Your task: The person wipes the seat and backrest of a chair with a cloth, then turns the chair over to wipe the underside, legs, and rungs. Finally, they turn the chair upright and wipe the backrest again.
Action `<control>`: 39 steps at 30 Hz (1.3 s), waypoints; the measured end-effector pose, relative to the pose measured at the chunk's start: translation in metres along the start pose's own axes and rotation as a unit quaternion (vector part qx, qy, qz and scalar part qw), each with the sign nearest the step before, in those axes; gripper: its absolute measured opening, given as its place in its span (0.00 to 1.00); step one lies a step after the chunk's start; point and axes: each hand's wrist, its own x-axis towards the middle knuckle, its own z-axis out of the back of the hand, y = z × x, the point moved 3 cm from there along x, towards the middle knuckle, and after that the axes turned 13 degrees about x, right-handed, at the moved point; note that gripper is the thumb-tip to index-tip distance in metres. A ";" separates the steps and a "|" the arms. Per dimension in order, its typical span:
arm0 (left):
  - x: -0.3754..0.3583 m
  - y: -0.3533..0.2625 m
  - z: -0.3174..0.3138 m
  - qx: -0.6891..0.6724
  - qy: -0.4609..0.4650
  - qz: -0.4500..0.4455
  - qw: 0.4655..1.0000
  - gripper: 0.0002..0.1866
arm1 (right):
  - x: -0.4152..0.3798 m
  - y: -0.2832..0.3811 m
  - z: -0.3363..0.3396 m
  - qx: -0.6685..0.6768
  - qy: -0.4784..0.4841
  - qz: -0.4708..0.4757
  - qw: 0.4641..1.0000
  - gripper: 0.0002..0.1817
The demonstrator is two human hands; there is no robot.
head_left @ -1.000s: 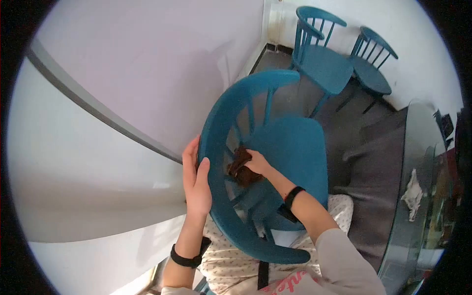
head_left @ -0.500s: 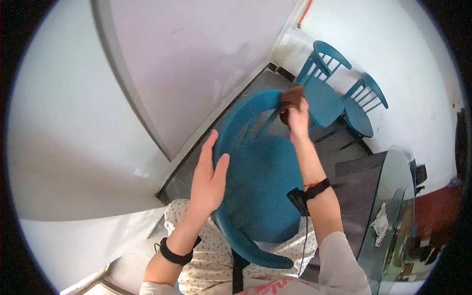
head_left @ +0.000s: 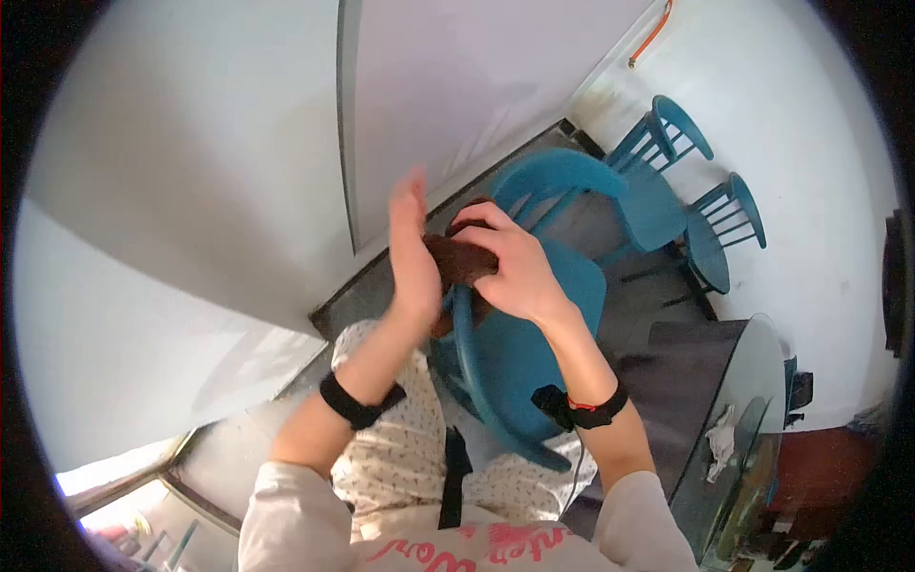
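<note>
A brown cloth (head_left: 464, 261) is bunched over the curved rail of a blue chair (head_left: 524, 348) in front of me. My right hand (head_left: 522, 272) grips the cloth from the right, fingers bent over its top. Close against the cloth's left side is my left hand (head_left: 413, 267), its fingers stretched upward and a little blurred. Part of the rail is hidden under the cloth and hands. Some brown fabric also hangs below, near the left wrist.
Two more blue chairs, one nearer (head_left: 650, 205) and one farther right (head_left: 707, 250), stand by the white wall. A glass-topped table (head_left: 681, 439) at right carries a crumpled white cloth (head_left: 721, 443). A pale panel (head_left: 457, 86) rises behind the chair.
My right hand has carried the brown cloth from the far part of the chair's rail to its left side, beside my left hand. The view has shifted slightly.
</note>
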 end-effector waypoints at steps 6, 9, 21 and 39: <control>0.024 -0.072 0.012 0.047 0.083 -0.009 0.995 0.19 | -0.073 0.062 -0.021 -0.111 0.116 0.077 0.984 0.10; 0.017 -0.076 0.002 0.082 0.143 -0.012 0.986 0.18 | -0.123 0.071 -0.016 -0.072 0.167 0.064 0.981 0.10; 0.009 -0.024 -0.007 0.125 0.165 0.041 0.977 0.18 | -0.257 0.052 0.020 -0.086 0.050 -0.007 0.995 0.28; -0.010 -0.083 -0.007 0.010 0.091 -0.142 0.986 0.11 | -0.054 0.053 -0.015 -0.115 0.063 0.073 0.989 0.12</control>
